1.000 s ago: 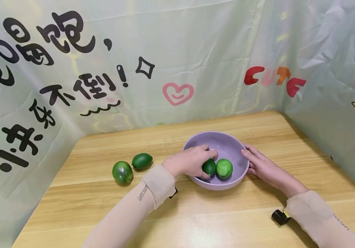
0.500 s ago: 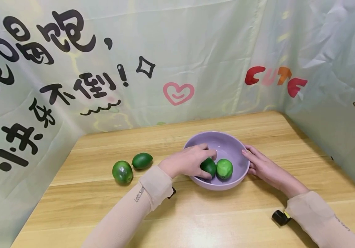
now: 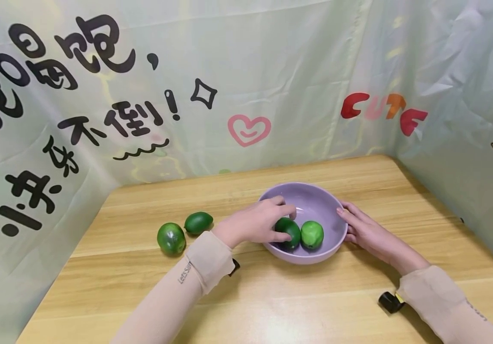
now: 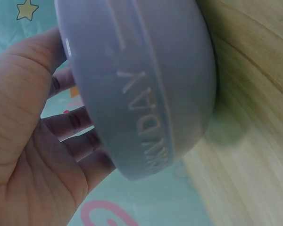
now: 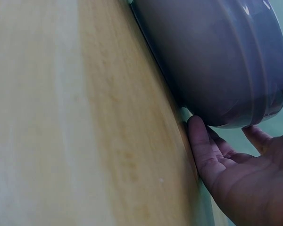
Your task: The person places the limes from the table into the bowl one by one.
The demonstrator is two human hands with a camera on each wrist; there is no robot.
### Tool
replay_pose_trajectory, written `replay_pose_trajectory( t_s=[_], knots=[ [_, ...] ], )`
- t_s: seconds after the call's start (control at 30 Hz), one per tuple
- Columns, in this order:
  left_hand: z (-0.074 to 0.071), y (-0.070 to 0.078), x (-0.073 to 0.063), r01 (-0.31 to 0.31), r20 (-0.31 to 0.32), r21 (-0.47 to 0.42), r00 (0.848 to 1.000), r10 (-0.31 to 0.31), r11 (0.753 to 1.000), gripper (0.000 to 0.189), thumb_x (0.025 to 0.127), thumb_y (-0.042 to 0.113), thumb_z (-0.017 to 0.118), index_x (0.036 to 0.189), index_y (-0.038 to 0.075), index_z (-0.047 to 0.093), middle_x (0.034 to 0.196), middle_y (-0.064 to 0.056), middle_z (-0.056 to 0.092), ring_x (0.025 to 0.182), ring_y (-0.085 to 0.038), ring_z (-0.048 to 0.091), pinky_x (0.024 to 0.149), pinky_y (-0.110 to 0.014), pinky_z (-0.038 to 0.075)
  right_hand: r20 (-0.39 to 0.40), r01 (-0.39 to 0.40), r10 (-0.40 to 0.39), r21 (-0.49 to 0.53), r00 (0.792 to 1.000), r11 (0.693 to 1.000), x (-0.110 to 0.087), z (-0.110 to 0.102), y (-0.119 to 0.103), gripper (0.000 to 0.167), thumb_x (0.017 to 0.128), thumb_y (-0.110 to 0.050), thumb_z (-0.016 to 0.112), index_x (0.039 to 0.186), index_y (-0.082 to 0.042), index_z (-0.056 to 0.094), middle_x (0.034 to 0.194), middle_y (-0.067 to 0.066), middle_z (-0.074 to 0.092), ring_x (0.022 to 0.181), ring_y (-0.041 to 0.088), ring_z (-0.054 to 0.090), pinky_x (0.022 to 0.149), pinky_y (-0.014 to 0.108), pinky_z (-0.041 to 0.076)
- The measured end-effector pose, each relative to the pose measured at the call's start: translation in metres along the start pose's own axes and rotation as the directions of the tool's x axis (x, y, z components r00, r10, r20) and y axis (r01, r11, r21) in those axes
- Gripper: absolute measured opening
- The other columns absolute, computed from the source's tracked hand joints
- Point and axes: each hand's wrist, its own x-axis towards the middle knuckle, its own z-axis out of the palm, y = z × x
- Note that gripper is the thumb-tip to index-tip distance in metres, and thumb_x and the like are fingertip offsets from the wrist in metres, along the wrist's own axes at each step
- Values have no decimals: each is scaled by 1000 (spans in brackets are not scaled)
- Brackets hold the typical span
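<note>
A purple bowl (image 3: 304, 259) stands on the table with two green fruits in it. The dark green fruit (image 3: 291, 232) lies at the bowl's left, beside a lighter green lime (image 3: 312, 234). Over the dark fruit is my left hand (image 3: 268, 220), its thumb across the fruit's near side and its fingers loosely bent above it. The bowl wall hides those fingertips in the left wrist view. With my right hand (image 3: 364, 231) I hold the bowl's right side, thumb at the rim and fingers against the outer wall; the right wrist view shows these fingers (image 5: 203, 146) low on the bowl.
On the table's left lie a round, mottled green fruit (image 3: 171, 239) and a dark green lime-shaped fruit (image 3: 198, 223). Printed cloth (image 3: 298, 86) encloses the wooden table (image 3: 272, 301) at the back and sides. A black wrist camera (image 3: 389, 302) sits under the right cuff.
My left hand has drawn slightly left and its fingers have loosened, showing more of the dark fruit, which has shifted a little left. My right hand stays on the bowl.
</note>
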Motion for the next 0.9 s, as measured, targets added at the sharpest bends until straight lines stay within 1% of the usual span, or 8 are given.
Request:
replay_pose_trajectory(
  t_s=[0.17,0.4,0.57,0.7,0.9],
  knots=[
    [-5,0,-6,13,-5,-23,1000,-13,1000,35,101,35,77,129,16,66,127,-10,62,100,-16,60,92,-29,56,-1,6,-6,2,1000,1000,0,0,0,68,119,-36,30,168,3,4,165,42,22,115,-3,65,95,22,59],
    [-8,-3,-14,31,-32,-42,999,-32,999,36,100,34,78,128,15,66,126,-12,62,96,-18,60,88,-31,56,-3,2,-2,0,1000,1000,-1,1,-1,68,119,-36,30,168,4,4,164,42,24,115,-2,66,95,22,59],
    [-11,-6,-20,40,-63,-56,997,-44,998,36,100,31,78,129,13,65,129,-13,62,102,-20,60,92,-34,56,-4,-1,1,0,1000,1000,-1,1,-1,68,119,-36,31,168,3,5,164,42,24,115,-2,65,95,22,58],
    [-14,-8,-25,40,-95,-50,994,-44,998,36,99,30,79,129,15,65,130,-12,63,105,-20,60,96,-35,56,-7,-2,2,-1,1000,1000,-1,0,0,68,119,-36,31,168,3,4,165,42,23,115,-3,65,95,21,58],
    [-17,-12,-32,38,-137,-39,990,-43,999,38,98,27,80,131,15,65,129,-11,63,106,-20,60,94,-35,57,-6,0,0,-4,1000,1000,-1,1,-1,69,119,-37,31,168,3,4,165,42,22,115,-3,65,95,21,58]
  ],
)
